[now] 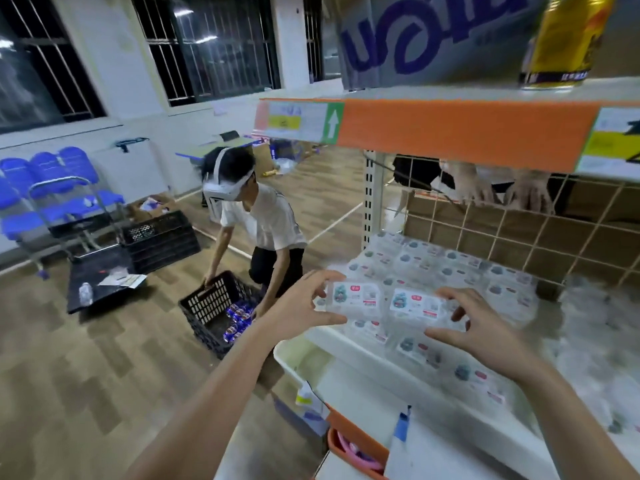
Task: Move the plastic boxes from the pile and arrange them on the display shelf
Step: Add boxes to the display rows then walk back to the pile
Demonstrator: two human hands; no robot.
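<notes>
White metal display shelf carries rows of clear plastic boxes. Above its front edge, the left hand grips one clear labelled plastic box; the right hand pinches another beside it.

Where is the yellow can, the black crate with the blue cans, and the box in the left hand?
yellow can (564, 39), head view, middle of its side.
black crate (207, 301), head view, its near wall.
plastic box (356, 297), head view, its label.
left hand (301, 306), head view, its back.
</notes>
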